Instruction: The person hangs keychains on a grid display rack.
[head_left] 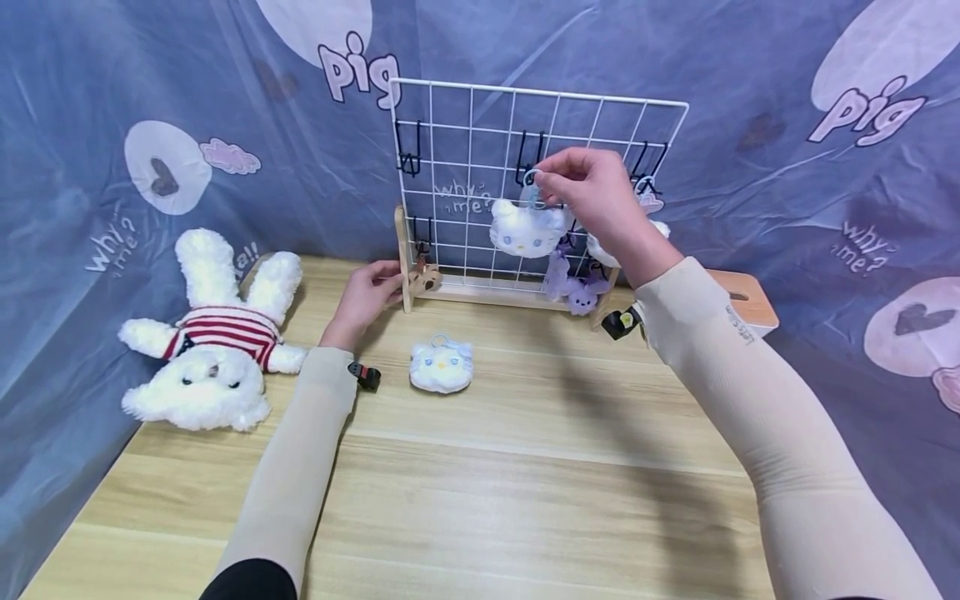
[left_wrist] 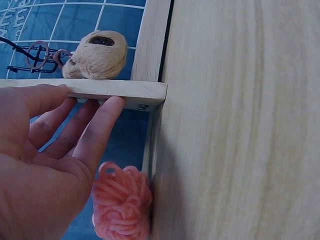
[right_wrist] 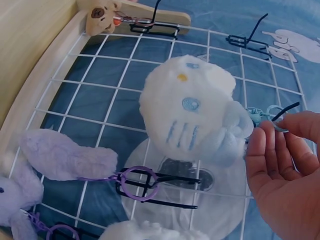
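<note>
My right hand [head_left: 588,187] pinches the pale blue ring of a white cat-face plush keychain [head_left: 525,229] at the wire grid rack [head_left: 491,131]. In the right wrist view the ring [right_wrist: 276,119] is right at the tip of a black hook [right_wrist: 287,109], and the plush hangs tilted before the grid. With fingers fairly straight, my left hand [head_left: 367,296] touches the rack's left wooden post [left_wrist: 115,89]. Just past that post hangs a small brown plush [left_wrist: 97,55]. A second cat-face plush [head_left: 441,367] lies on the table.
Purple plush charms [head_left: 581,293] and another white plush [head_left: 600,250] hang at the rack's right. A white teddy [head_left: 217,387] in a striped sweater lies at left. Pink yarn [left_wrist: 122,200] sits by the left post. A wooden-lidded box [head_left: 738,293] stands at right.
</note>
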